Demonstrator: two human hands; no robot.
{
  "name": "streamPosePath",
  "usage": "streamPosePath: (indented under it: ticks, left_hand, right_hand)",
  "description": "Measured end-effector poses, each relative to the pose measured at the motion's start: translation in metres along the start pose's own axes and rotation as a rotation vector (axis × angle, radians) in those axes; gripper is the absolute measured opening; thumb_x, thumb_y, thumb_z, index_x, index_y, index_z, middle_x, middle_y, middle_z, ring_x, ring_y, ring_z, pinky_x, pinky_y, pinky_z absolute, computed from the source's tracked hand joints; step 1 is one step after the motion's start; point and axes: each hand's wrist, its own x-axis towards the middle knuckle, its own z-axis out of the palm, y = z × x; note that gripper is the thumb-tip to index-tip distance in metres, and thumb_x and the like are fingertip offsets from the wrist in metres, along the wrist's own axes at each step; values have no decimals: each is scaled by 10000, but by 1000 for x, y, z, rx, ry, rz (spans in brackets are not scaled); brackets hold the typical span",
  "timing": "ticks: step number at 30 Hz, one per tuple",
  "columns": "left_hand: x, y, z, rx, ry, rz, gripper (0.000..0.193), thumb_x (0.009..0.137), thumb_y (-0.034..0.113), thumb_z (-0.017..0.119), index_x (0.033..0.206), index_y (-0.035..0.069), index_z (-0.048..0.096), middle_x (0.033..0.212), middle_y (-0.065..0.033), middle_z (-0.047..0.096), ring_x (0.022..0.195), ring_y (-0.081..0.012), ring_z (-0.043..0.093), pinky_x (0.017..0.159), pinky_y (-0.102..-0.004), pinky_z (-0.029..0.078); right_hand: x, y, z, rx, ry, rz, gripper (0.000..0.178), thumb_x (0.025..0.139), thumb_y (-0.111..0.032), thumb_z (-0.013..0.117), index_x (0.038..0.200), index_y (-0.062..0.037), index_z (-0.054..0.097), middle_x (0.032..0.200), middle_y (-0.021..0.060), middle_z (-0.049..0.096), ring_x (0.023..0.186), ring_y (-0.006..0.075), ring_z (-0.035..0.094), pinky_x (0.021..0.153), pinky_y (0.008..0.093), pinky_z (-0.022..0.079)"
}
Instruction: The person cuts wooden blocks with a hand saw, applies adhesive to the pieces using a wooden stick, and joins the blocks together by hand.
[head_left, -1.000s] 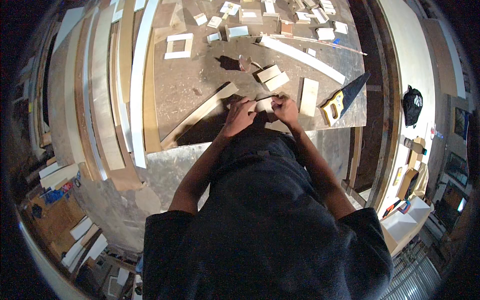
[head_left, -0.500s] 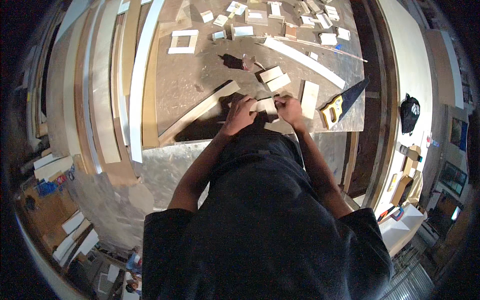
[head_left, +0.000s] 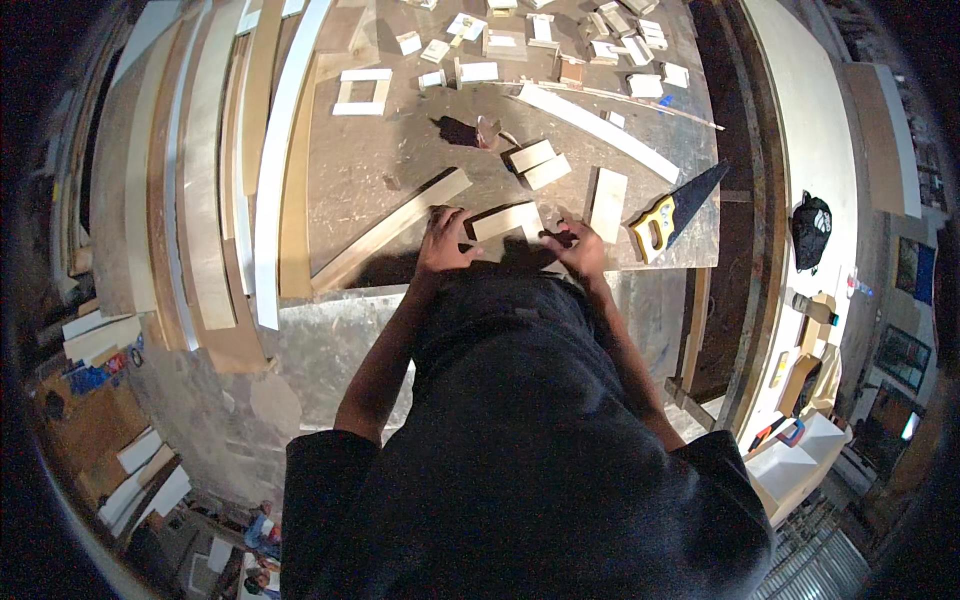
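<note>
A pale wooden block (head_left: 505, 219) lies near the front edge of the worktable, between my two hands. My left hand (head_left: 443, 243) is by its left end, thumb and fingers apart. Beyond the block's right end is my right hand (head_left: 582, 249), its fingers bent and apart around a dark gap; I make out nothing held there. Heavy shadow hides the table just in front of my body. A short flat board (head_left: 608, 205) lies beyond my right hand. Farther off, two small blocks (head_left: 540, 164) lie side by side. A long wooden strip (head_left: 395, 228) slants along the left.
A handsaw (head_left: 657, 226) with a yellow and black handle lies at the table's right edge. A white strip (head_left: 600, 132) slants behind it. Several small wood assemblies (head_left: 540, 30) cover the far side. Long boards (head_left: 205, 170) are stacked at the left. A wooden frame (head_left: 363, 91) sits far left.
My hands have moved apart, the left one leftward and the right one slightly nearer. The block between them now shows a long, uncovered top. The view has shifted slightly.
</note>
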Motion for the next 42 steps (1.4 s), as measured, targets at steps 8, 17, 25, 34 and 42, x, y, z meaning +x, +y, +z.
streamPosePath:
  ticks: [8,17,25,34,42]
  left_hand:
    - [11,10,-3,60,19,184,694,727,229,869,1359,88,620,1295,-160,600,1240,-377,548,1042,-481,456]
    - [16,3,10,164,13,283,629,746,209,859,1342,134,676,1207,-125,635,1126,-330,586,1040,-472,416]
    - [16,6,18,165,18,232,583,749,216,858,1305,145,702,1196,-109,619,1143,-330,556,1032,-486,394]
    - [6,22,11,121,53,139,856,751,233,874,1502,94,488,1353,-175,550,1242,-398,534,1028,-473,466]
    - [-28,23,16,107,249,36,976,743,316,891,1551,68,403,1454,-250,442,1271,-451,511,1086,-519,428]
  right_hand:
    - [9,-34,15,-184,-104,-244,973,723,-516,859,1549,-203,449,1304,153,571,1132,357,642,934,445,548]
    - [3,-36,18,-330,-93,-333,846,721,-395,866,1475,-171,555,1268,108,571,1168,318,597,927,406,537]
    - [3,-37,17,-367,-119,-308,870,732,-442,850,1496,-179,529,1300,133,549,1212,351,561,977,444,529]
    - [0,-40,5,-219,25,-257,652,830,-413,800,1411,-175,623,1288,145,615,1038,328,686,874,438,574]
    - [46,-22,-33,-162,141,17,375,886,-335,739,1175,-97,753,913,186,720,819,330,719,727,422,557]
